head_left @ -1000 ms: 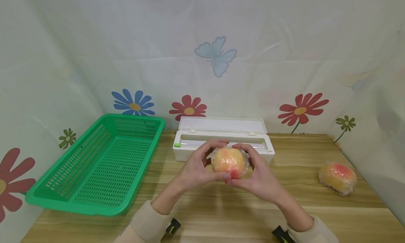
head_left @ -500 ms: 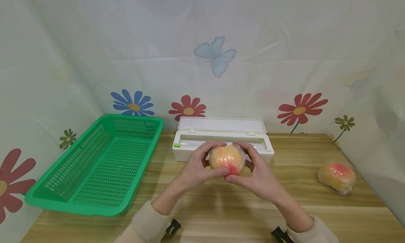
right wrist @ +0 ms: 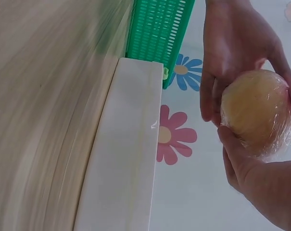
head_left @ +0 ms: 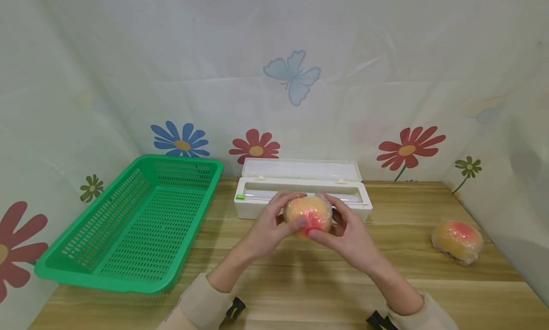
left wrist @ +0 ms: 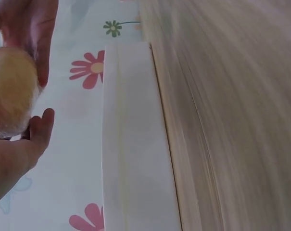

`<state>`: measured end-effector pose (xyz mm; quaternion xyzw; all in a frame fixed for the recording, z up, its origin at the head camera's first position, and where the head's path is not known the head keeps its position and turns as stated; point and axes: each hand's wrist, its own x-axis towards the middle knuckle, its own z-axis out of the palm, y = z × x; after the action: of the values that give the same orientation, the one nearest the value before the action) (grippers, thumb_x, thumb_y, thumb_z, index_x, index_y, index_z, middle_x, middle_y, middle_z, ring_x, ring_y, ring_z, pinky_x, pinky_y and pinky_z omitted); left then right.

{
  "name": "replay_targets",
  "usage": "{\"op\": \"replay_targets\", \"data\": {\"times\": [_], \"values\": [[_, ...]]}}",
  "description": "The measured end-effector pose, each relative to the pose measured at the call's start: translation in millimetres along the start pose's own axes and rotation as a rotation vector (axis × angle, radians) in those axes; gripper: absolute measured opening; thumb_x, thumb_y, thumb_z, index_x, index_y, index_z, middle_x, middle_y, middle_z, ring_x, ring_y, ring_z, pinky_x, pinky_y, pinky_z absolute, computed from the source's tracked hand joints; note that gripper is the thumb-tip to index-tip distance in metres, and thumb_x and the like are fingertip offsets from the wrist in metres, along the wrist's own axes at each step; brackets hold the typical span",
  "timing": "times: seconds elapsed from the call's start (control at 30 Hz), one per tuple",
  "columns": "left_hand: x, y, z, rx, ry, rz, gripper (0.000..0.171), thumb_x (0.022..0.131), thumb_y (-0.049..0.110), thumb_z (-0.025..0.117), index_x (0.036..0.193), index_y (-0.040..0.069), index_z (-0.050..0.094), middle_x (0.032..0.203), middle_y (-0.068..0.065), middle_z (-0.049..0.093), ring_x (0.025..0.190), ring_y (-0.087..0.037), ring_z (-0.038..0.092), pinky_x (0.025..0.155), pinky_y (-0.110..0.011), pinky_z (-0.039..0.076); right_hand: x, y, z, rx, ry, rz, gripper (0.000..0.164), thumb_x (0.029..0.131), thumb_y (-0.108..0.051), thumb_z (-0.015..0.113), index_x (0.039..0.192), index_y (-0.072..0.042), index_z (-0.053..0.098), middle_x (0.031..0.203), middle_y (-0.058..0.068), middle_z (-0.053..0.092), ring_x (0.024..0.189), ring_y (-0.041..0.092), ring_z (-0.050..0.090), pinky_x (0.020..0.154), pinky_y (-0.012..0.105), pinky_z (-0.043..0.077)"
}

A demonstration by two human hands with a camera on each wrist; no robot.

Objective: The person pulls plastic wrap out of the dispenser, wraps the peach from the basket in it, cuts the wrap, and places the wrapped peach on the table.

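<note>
In the head view, both hands hold a yellow peach with a red blush (head_left: 310,207), wrapped in clear plastic film, above the table. The left hand (head_left: 266,229) grips its left side, thumb across the front near the red patch. On the other side the right hand (head_left: 353,238) grips it, its thumb low on the front. Film wrinkles and shines around the peach (right wrist: 255,110) in the right wrist view. Behind the hands stands a white cling film box (head_left: 249,210), lid raised, a roll inside. Another film-wrapped peach (head_left: 457,242) lies on the table at the right.
A large green plastic basket (head_left: 171,278) with slotted walls takes up the left side of the wood-grain table (head_left: 296,296). Nothing lies in it. A hanging cloth (head_left: 206,82) printed with flowers and a butterfly encloses the back and sides.
The peach has turned a little between the hands, so its red patch sits higher toward the camera. Both thumbs have shifted slightly upward on it. Box, basket and second peach stay in place.
</note>
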<state>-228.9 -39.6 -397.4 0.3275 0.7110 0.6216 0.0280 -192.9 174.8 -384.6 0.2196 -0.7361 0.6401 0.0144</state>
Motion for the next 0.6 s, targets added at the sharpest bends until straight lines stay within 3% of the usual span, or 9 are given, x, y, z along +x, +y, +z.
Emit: {"op": "replay_targets", "data": {"times": [0.2, 0.37, 0.6], "values": [[-0.1, 2.3, 0.8, 0.016, 0.029, -0.048, 0.072, 0.097, 0.053, 0.067, 0.152, 0.013, 0.046, 0.136, -0.002, 0.052, 0.12, -0.02, 0.054, 0.104, -0.036, 0.048, 0.1, 2.8, -3.6, -0.052, -0.003, -0.005, 0.07, 0.095, -0.008, 0.074, 0.155, 0.0, 0.038, 0.14, 0.02, 0.047, 0.119, 0.033, 0.057, 0.089, 0.031, 0.056], [0.4, 4.3, 4.0, -0.01, 0.091, -0.076, 0.062, 0.096, 0.048, 0.071, 0.142, 0.012, 0.049, 0.129, -0.004, 0.058, 0.118, -0.02, 0.056, 0.105, -0.04, 0.047, 1.0, 5.7, -4.8, -0.128, 0.001, -0.047, 0.058, 0.1, -0.011, 0.069, 0.151, 0.0, 0.045, 0.137, 0.019, 0.052, 0.117, 0.032, 0.057, 0.089, 0.029, 0.056], [0.9, 7.3, 3.8, 0.133, 0.122, -0.112, 0.051, 0.097, 0.049, 0.069, 0.136, 0.018, 0.06, 0.13, 0.002, 0.057, 0.115, -0.017, 0.057, 0.096, -0.035, 0.053, 1.7, 7.4, -2.3, -0.19, 0.036, -0.045, 0.054, 0.101, -0.012, 0.067, 0.15, 0.0, 0.046, 0.135, 0.018, 0.055, 0.114, 0.03, 0.058, 0.087, 0.026, 0.055]]}}
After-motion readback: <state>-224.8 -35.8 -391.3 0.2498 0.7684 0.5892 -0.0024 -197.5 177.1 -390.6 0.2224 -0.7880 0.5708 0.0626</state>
